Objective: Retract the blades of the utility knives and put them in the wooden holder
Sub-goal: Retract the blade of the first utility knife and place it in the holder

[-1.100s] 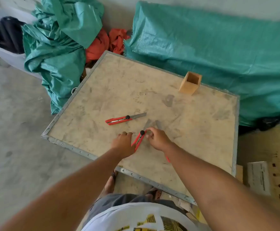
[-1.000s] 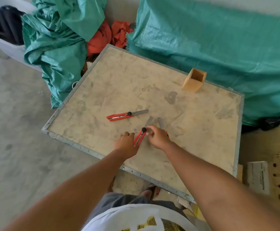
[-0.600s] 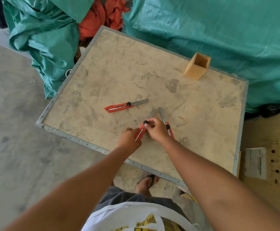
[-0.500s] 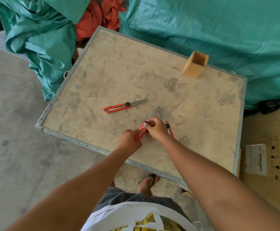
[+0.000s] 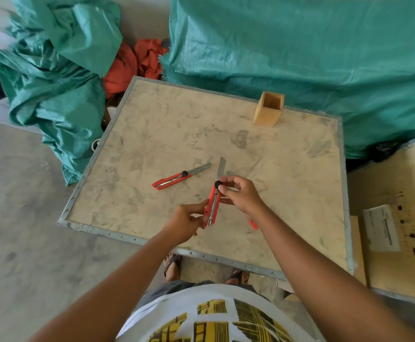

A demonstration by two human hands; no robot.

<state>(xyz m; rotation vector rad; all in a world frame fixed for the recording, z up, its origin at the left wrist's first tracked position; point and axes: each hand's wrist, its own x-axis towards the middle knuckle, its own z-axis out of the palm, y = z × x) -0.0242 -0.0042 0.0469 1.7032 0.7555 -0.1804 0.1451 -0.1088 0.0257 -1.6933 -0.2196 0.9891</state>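
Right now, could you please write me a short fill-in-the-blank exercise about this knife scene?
1. The red utility knife held in both hands has its blade ____.
2. The right hand pinches the knife's ____ slider knob.
3. The square wooden holder contains ____ knives.
4. The left hand grips the knife's ____ end.

Missing words: extended; black; no; rear

Red utility knives (image 5: 171, 180) with black knobs, tan wooden holder (image 5: 268, 109), teal tarpaulin (image 5: 300, 45).

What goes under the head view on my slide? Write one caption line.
Both hands hold a red utility knife, blade still out, above the table; a second knife lies nearby, the wooden holder waits empty.
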